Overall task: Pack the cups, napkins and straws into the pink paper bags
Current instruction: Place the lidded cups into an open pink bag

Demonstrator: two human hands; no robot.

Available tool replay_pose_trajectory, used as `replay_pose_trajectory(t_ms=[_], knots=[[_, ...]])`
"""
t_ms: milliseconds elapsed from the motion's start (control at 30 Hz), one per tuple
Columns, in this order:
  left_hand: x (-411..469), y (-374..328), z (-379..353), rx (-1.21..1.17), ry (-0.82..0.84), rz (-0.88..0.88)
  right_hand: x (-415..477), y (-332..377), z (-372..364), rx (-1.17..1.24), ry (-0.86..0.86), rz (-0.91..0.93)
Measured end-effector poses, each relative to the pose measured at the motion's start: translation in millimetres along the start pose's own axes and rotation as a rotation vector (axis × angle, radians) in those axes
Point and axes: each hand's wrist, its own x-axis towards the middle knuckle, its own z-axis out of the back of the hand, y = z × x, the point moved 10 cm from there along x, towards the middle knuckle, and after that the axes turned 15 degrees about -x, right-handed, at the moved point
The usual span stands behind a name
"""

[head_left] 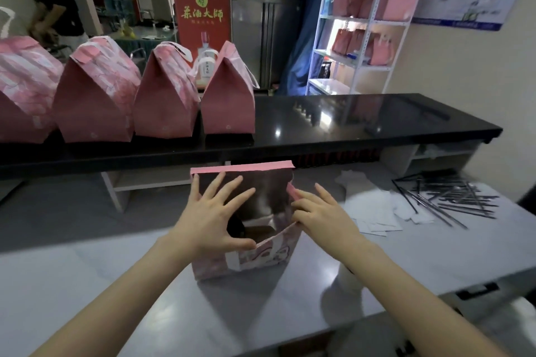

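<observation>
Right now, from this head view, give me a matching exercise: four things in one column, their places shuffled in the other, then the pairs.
Things
1. open bag
2. closed bags
3. straws
4. napkins

Places
A. loose pile at the far right of the grey worktop
B. in a row on the black counter
C. upright between the left hand and right hand
D. flat beside the straws, on the side nearer the open bag

Pairs: 1-C, 2-B, 3-A, 4-D
</observation>
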Motion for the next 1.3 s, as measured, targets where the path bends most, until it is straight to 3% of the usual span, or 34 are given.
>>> replay_pose_trajectory(t_ms=[100, 267, 333, 467, 600, 833, 967, 1133, 1233, 1300], knots=[[5.4, -15.5, 2.3, -0.006, -0.041, -0.027, -8.6, -14.0, -4.8, 0.012, 0.002, -0.054], [8.3, -14.8, -10.7, 0.061, -0.006, 0.018, -48.2, -41.1, -3.0, 0.288, -0.105, -0.244], [5.5, -16.4, -11.6, 0.074, -0.033, 0.011, -71.9, -65.3, -23.1, 0.335, 0.046, -0.381], [-0.2, -24.1, -16.9, 0.103, -0.055, -0.016, -125.0, -83.9, -85.1, 0.298, 0.576, -0.447], [-3.8, -31.9, -17.1, 0.121, -0.074, -0.026, -149.7, -78.5, -119.3, 0.399, 0.772, -0.459], [-7.3, -34.8, -17.9, 0.134, -0.060, 0.017, -135.3, -84.4, -104.1, 0.464, 0.601, -0.498], [-7.9, -31.6, -14.9, 0.120, -0.066, 0.045, -96.9, -111.9, -29.8, 0.590, 0.292, -0.513], [-9.4, -23.9, -14.0, 0.087, -0.050, 0.093, -41.5, -113.7, 83.1, 0.616, 0.020, -0.373], [-9.2, -22.4, -11.4, 0.078, -0.043, 0.099, -10.1, -88.6, 114.2, 0.709, -0.004, -0.268], [-10.3, -24.5, -8.0, 0.075, -0.048, 0.093, 10.3, -58.2, 109.8, 0.726, 0.068, -0.182]])
